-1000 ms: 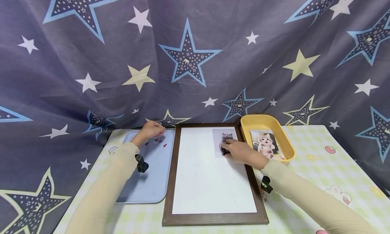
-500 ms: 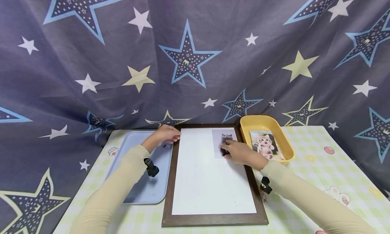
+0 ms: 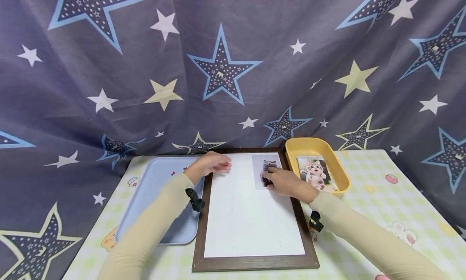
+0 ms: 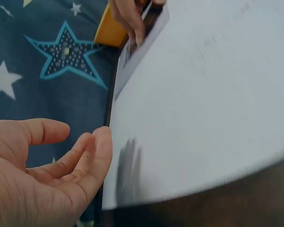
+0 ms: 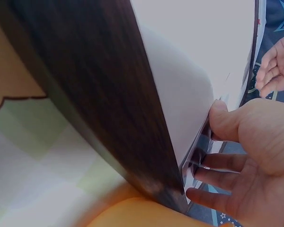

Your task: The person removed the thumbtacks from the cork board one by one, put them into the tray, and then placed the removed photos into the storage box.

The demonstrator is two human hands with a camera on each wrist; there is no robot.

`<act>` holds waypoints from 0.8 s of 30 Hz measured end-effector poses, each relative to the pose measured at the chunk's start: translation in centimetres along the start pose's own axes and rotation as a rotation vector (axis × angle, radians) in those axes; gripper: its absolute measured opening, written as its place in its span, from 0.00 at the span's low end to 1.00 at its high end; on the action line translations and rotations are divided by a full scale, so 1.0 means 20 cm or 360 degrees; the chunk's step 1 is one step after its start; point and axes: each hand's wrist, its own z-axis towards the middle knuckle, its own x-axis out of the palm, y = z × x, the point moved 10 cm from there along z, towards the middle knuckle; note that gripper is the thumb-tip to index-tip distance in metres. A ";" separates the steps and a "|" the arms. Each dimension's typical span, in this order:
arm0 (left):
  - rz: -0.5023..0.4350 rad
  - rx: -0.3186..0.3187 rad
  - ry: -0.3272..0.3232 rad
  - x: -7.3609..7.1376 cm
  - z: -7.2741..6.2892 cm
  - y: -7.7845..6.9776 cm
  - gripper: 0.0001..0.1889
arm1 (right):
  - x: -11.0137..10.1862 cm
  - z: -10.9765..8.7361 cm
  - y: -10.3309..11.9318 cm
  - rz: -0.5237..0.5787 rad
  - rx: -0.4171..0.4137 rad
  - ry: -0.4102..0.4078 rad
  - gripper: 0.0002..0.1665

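Observation:
In the head view my right hand (image 3: 284,181) presses a photo of a grey cat (image 3: 257,166) onto the upper right of a white board (image 3: 251,219) with a dark brown frame. The right wrist view shows that hand's thumb and spread fingertips (image 5: 218,177) on the photo. My left hand (image 3: 212,165) hovers over the board's upper left corner. In the left wrist view its thumb (image 4: 49,131) is apart from its bent fingers, and I see nothing held between them. A shadow of the fingers falls on the white surface.
Left of the board lies a blue tray (image 3: 145,199) with a few red pushpins (image 3: 173,172) near its far end. A yellow bin (image 3: 340,170) at the right holds a kitten photo (image 3: 316,174). A star-patterned curtain (image 3: 233,122) hangs behind the checkered tablecloth (image 3: 364,215).
My left hand has moved right, from above the blue tray, across the frame, to over the board's upper left. The right hand has stayed on the cat photo.

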 end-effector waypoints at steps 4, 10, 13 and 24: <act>-0.0105 -0.0043 0.0051 0.09 0.02 0.00 0.22 | 0.00 0.00 0.00 -0.0007 -0.0002 -0.0014 0.28; -0.0148 -0.0098 0.0097 0.20 0.03 -0.02 0.22 | 0.01 0.01 0.00 -0.0009 -0.0004 -0.0020 0.28; -0.0190 -0.0108 0.0088 0.24 0.04 -0.03 0.21 | 0.02 0.01 0.00 -0.0027 0.0004 -0.0023 0.28; -0.0358 -0.0123 0.0126 0.32 0.10 -0.04 0.22 | -0.01 0.01 0.00 -0.0037 0.0008 -0.0026 0.29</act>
